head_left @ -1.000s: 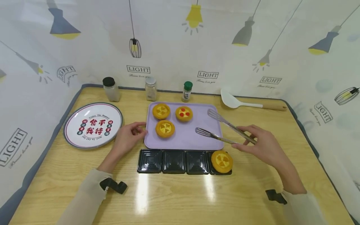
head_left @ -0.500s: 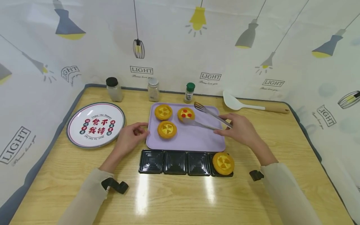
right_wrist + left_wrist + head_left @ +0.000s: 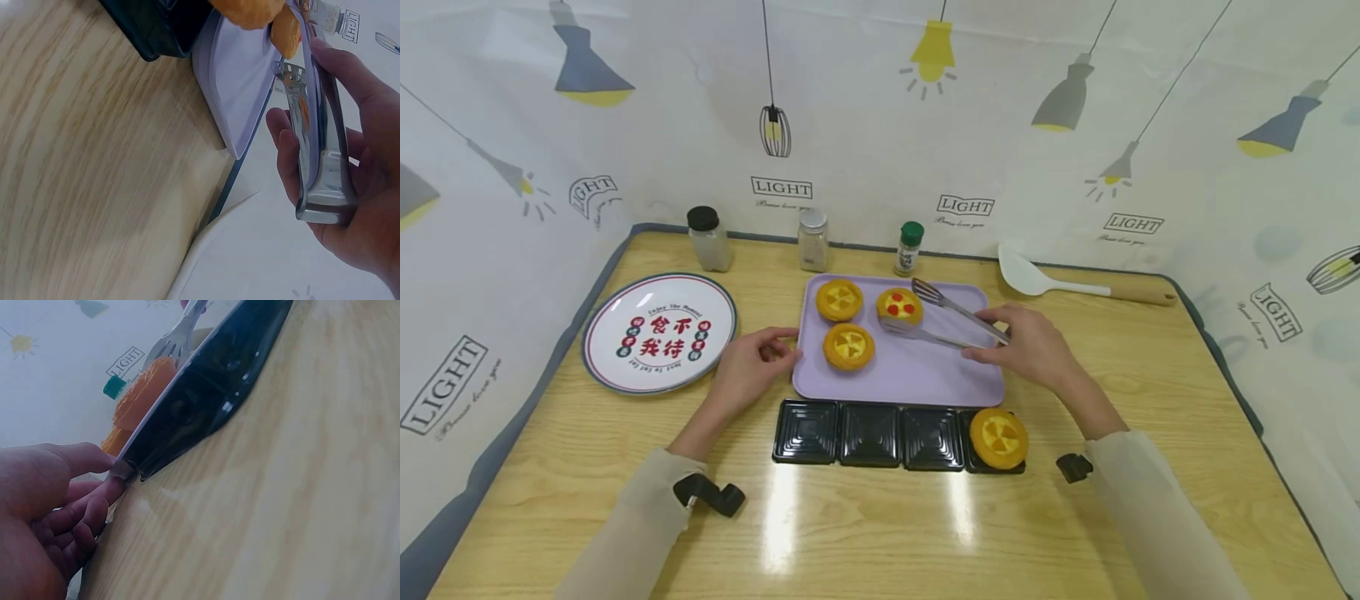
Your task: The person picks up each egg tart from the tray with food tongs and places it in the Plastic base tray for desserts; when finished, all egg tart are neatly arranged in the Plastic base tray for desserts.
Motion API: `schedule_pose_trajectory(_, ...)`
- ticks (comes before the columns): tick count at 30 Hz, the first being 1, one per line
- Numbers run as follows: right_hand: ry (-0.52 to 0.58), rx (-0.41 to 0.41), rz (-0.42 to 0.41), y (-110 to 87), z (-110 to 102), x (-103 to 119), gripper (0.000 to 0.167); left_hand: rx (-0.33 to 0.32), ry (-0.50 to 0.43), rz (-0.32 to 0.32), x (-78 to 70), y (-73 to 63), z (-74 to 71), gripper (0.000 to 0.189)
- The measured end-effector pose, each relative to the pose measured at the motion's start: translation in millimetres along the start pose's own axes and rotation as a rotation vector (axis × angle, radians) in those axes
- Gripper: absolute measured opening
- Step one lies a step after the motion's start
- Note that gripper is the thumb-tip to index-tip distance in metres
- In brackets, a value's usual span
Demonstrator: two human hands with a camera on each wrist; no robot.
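In the head view, the red-topped tart (image 3: 899, 307) sits on the far part of the lilac tray (image 3: 925, 379), tongs (image 3: 961, 309) parted about it; contact is unclear. It looks light and somewhat soft; opposite sides of its rim offer the best hold, pressed gently. In the left wrist view, the left hand (image 3: 31, 506) pinches the tray's left edge. In the right wrist view, the right hand's (image 3: 375, 150) curled fingers hold the smooth, probably springy tongs partly open.

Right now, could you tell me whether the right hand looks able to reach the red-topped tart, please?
Likely yes: the right hand holds tongs with tips by the red-topped tart, and nothing visibly blocks them.
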State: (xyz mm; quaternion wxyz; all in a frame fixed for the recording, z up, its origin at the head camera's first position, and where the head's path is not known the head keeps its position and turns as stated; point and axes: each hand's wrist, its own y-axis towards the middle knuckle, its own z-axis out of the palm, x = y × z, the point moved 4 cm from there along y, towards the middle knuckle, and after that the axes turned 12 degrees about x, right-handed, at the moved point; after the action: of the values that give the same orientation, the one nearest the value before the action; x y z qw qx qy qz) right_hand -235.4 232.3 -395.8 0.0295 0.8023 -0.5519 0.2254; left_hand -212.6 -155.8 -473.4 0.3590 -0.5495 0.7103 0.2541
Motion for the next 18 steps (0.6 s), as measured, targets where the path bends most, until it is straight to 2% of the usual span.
schedule_pose_trajectory(18, -0.040, -0.026, -0.023, -0.2, 6.3, 1.3, 0.059, 0.006, -0.002, -0.003, 1.0, 1.2, 0.9, 0.033)
